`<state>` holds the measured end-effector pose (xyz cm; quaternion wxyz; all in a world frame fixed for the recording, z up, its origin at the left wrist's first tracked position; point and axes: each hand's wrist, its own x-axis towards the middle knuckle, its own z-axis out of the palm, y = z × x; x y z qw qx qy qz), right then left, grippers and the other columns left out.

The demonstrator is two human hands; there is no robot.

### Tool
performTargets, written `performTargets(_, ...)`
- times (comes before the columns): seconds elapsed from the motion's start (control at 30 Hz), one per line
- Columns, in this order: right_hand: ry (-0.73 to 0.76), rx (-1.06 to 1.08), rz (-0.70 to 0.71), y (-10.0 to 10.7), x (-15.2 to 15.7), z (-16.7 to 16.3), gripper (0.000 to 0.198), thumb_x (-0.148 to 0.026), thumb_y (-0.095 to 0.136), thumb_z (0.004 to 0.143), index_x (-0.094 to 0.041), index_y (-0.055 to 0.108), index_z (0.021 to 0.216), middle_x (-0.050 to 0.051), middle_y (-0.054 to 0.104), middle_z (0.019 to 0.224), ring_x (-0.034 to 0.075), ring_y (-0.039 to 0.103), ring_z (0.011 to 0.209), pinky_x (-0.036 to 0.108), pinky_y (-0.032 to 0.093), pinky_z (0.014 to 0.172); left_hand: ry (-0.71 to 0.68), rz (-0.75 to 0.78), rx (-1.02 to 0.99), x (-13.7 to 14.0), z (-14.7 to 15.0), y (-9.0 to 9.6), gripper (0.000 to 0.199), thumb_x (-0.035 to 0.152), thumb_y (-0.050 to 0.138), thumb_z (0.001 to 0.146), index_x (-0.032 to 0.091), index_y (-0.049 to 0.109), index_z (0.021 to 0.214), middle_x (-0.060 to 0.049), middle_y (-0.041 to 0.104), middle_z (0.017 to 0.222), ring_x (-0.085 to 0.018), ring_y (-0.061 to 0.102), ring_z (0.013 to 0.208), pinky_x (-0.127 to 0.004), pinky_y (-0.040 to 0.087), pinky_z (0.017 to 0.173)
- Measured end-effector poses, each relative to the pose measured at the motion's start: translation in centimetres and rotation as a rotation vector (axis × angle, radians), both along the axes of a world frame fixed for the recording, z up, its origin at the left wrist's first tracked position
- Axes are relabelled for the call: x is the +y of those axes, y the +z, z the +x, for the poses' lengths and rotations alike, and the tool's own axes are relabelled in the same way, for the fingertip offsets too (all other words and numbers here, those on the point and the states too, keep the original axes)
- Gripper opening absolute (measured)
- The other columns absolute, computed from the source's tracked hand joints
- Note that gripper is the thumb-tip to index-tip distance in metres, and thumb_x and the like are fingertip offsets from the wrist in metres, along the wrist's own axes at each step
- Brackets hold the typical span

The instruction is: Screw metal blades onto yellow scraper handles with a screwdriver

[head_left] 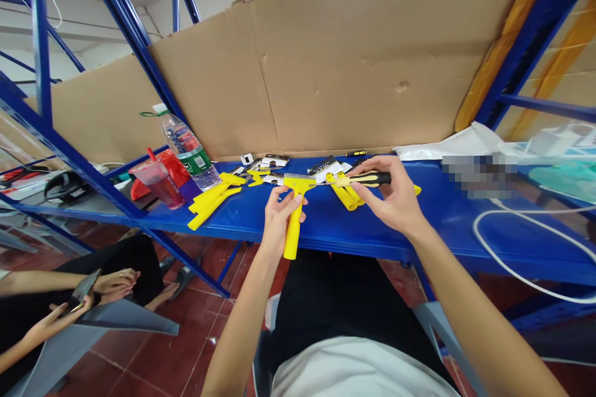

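A yellow T-shaped scraper point(293, 223) is gripped in my left hand point(279, 217), its handle hanging down past the blue table's front edge. My right hand point(391, 195) is closed round a screwdriver point(367, 180) with a black and pale yellow handle. The screwdriver lies level, and its shaft points left at the right end of the scraper's head. Whether the tip touches a screw is too small to tell. Behind the screwdriver, more yellow scraper handles point(344, 197) lie on the table. Another pile of yellow scrapers point(214, 198) is to the left of my left hand.
A water bottle point(189, 152) and a red cup point(162, 183) stand at the left. Small packets point(274, 161) lie along the cardboard wall point(326, 62). At the right are a white bag point(442, 144) and a looping white cable point(479, 229). Another person point(112, 285) sits left, holding a phone.
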<state>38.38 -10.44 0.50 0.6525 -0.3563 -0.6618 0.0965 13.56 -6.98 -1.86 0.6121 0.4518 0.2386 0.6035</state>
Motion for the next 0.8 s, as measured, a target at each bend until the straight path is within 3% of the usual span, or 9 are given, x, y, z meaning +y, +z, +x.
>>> performTargets(0.23, -0.122, 0.024, -0.046, -0.37, 0.56, 0.39, 0.041, -0.043, 0.088, 0.092, -0.03, 0.062, 0.12, 0.006, 0.078, 0.109, 0.032, 0.08, 0.104, 0.049, 0.066, 0.09, -0.023, -0.004, 0.004, -0.38, -0.16, 0.28, 0.056, 0.026, 0.098, 0.079, 0.026, 0.055, 0.114, -0.004, 0.072, 0.106, -0.017, 0.072, 0.089, -0.02, 0.049, 0.054)
performTargets(0.47, 0.039, -0.001, 0.004, 0.09, -0.12, -0.18, 0.037, -0.036, 0.084, 0.097, -0.031, 0.059, 0.124, 0.006, 0.076, 0.12, 0.029, 0.078, 0.113, 0.047, 0.065, 0.096, 0.005, -0.005, -0.005, -0.19, -0.06, 0.2, 0.058, 0.026, 0.099, 0.076, 0.025, 0.056, 0.115, -0.006, 0.073, 0.108, -0.017, 0.072, 0.088, -0.02, 0.048, 0.054)
performTargets(0.8, -0.185, -0.015, -0.071, -0.06, 0.67, 0.71, 0.04, -0.047, 0.092, 0.086, -0.029, 0.068, 0.112, 0.005, 0.081, 0.105, 0.031, 0.081, 0.097, 0.046, 0.065, 0.085, 0.004, 0.002, 0.002, -0.27, -0.19, 0.2, 0.057, 0.026, 0.099, 0.077, 0.025, 0.056, 0.115, -0.006, 0.073, 0.108, -0.017, 0.073, 0.089, -0.02, 0.048, 0.054)
